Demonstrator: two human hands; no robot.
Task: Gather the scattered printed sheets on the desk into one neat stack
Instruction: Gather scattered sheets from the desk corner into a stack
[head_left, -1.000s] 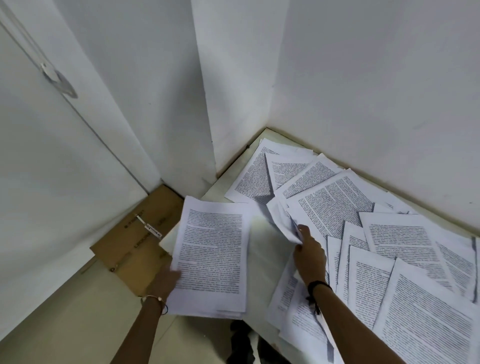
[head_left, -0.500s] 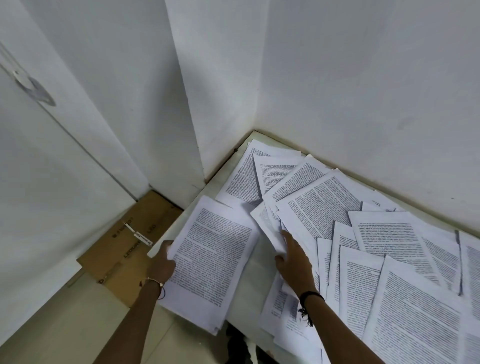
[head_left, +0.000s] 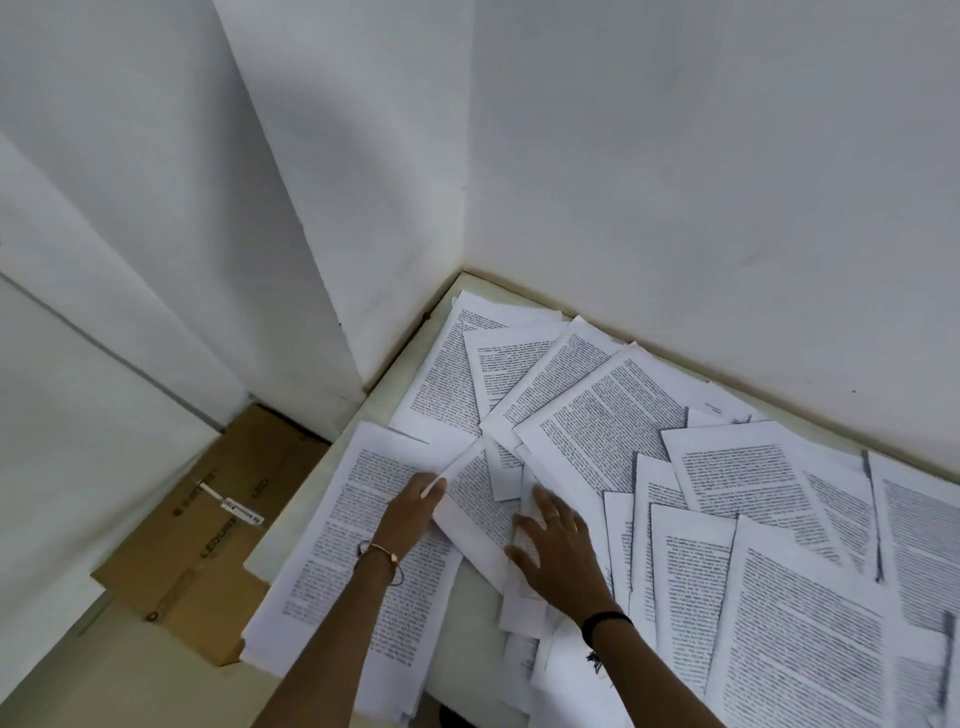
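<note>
Fingers on sheets, white-walled corner desk

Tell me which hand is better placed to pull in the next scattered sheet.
Probably right. The right hand lies flat among the scattered sheets, while the left hand is over the gathered stack, pinching the corner of a loose sheet.

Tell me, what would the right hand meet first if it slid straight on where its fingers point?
The right hand lies flat on paper, fingers pointing away and slightly left. It would probably meet the overlapping printed sheets fanned toward the desk corner first; the wall comes only beyond them.
</note>
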